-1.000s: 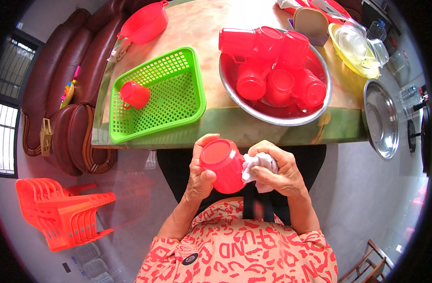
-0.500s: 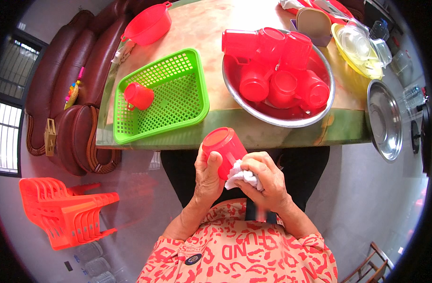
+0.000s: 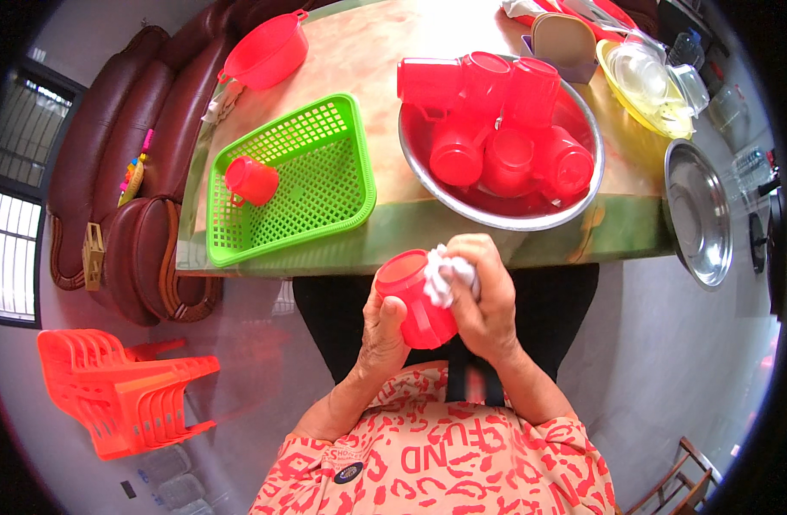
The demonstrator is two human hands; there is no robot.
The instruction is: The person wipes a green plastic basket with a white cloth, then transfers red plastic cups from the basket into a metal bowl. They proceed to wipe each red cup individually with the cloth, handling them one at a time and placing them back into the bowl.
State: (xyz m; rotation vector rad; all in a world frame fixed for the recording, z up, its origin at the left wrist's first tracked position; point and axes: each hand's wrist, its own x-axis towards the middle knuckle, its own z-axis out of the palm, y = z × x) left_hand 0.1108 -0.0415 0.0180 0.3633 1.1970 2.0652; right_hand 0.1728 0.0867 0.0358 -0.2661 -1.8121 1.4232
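Note:
My left hand (image 3: 384, 330) grips a red plastic mug (image 3: 417, 307) from its left side, in front of the table edge above my lap. The mug is tilted with its base up, and its handle points toward me. Bunched in my right hand (image 3: 486, 296) is a white cloth (image 3: 449, 273), pressed against the mug's side close to its base. On the table, a green plastic basket (image 3: 366, 184) holds one red mug (image 3: 252, 180) lying at its left end. A metal basin (image 3: 524, 223) to the right is heaped with several red mugs (image 3: 507, 161).
A red basin (image 3: 266, 53) stands at the table's far left. At the far right are a yellow basket (image 3: 606, 60) of clear plastic ware and a brown-lidded box (image 3: 563, 39). A steel bowl (image 3: 699, 215) sits beyond the table's right edge. Stacked orange chairs (image 3: 123, 386) stand left.
The cloth in my right hand has moved up from the mug's handle to the side near its base. The mug has dropped slightly and turned, so its handle now faces me.

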